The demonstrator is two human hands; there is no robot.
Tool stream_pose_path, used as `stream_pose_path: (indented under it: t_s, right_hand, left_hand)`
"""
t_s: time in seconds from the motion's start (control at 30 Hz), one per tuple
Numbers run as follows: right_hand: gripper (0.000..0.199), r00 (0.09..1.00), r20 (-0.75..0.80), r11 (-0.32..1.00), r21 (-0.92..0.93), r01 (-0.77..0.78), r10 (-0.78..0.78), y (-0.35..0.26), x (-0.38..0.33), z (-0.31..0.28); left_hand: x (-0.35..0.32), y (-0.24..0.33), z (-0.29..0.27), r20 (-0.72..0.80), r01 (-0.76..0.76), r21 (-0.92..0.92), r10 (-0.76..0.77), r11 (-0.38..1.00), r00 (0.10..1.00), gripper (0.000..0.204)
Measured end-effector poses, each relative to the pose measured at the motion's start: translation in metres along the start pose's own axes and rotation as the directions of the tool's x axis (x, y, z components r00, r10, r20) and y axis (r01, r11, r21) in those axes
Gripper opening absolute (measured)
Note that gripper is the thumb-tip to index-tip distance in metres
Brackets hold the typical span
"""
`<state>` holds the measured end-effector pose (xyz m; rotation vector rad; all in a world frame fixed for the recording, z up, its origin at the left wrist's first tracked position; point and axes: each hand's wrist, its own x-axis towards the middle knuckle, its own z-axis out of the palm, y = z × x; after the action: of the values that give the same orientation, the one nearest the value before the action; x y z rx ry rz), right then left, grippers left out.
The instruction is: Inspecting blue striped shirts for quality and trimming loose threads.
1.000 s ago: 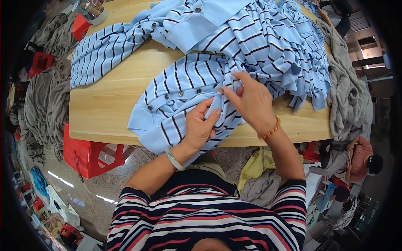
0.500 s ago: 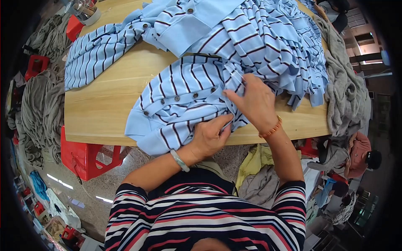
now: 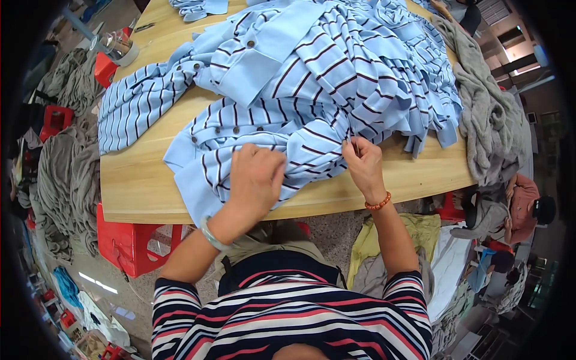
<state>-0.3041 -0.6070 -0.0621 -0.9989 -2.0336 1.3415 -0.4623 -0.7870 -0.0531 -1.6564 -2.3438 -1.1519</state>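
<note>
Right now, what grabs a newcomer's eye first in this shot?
The heap of light-blue striped shirts covering most of the wooden table. At its near edge, the left hand presses flat on one shirt while the right hand pinches a fold of the same fabric. After that, the grey cloth draped over the table's right end and the red stool below the left corner.

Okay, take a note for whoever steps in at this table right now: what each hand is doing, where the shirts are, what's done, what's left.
Left hand: flat on the light blue striped shirt at the wooden table's near edge.
Right hand: pinching that shirt's fabric; what the fingertips grip is too small to tell.
Shirt: spread out, snap row facing up.
Behind it: pile of striped shirts. Grey garments hang off the table's right end.
Done: nothing visibly finished.
Left: this shirt and the pile.
</note>
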Motion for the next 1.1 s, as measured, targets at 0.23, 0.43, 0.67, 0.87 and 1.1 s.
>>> stream_pose_path:
  t_s: [0.23, 0.43, 0.67, 0.87, 1.1]
  right_hand:
    - [0.028, 0.984, -0.001, 0.931, -0.322, 0.170, -0.180, -0.005, 0.010, 0.001]
    - [0.027, 0.965, -0.028, 0.896, -0.380, 0.231, -0.261, -0.003, 0.007, 0.005]
    - [0.021, 0.958, 0.090, 0.796, -0.538, 0.277, -0.273, -0.011, 0.011, -0.005]
    - [0.033, 0.924, 0.327, 0.634, -0.676, 0.374, -0.197, -0.077, -0.008, -0.023]
    - [0.027, 0.764, 0.603, 0.524, -0.585, 0.619, -0.230, -0.086, -0.006, -0.012]
  left_hand:
    - [0.009, 0.018, 0.003, 0.392, 0.575, -0.640, -0.427, 0.510, 0.815, 0.028]
    - [0.027, 0.014, 0.006, 0.689, 0.558, -0.724, -0.475, -0.406, 0.547, 0.030]
    - [0.020, 0.005, 0.037, 0.696, 0.528, -0.717, -0.498, -0.454, 0.517, 0.020]
    - [-0.009, 0.014, 0.061, 0.443, 0.448, -0.884, -0.554, -0.136, 0.705, 0.014]
    - [-0.012, 0.012, 0.059, 0.424, 0.395, -0.903, -0.497, -0.169, 0.757, 0.012]
